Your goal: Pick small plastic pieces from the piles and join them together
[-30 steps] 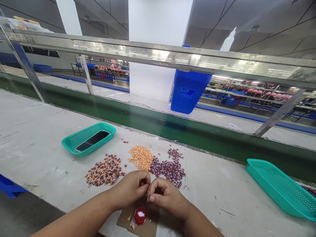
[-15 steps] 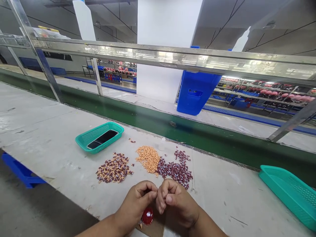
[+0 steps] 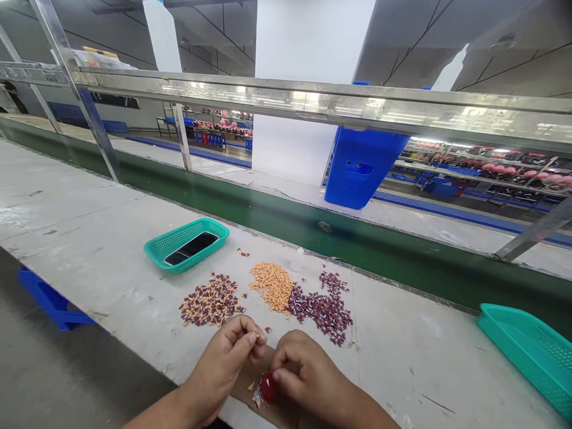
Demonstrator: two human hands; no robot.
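My left hand [image 3: 227,354] is closed in a pinch, with a small orange piece [image 3: 257,335] at its fingertips. Lower and to the right, my right hand [image 3: 304,369] is closed, its thumb and index finger against the edge of a shiny red round object [image 3: 269,386]; whatever lies between these fingertips is hidden. Brown board [image 3: 250,378] lies under the red object, with a few orange bits and clear film beside it. Beyond my hands are piles of orange pieces [image 3: 271,286], dark red pieces [image 3: 324,313] and mixed orange-and-red pieces [image 3: 210,301].
A green basket [image 3: 152,253] holding a phone [image 3: 192,248] stands at the back left. Another green basket [image 3: 522,345] is at the right. Behind the table runs a green belt [image 3: 214,202], with a metal rail [image 3: 286,98] above and a blue bin [image 3: 357,170] beyond.
My hands were together and have moved apart. The right one has come down to the red object, while the left has shifted left with the orange piece. The view has shifted slightly.
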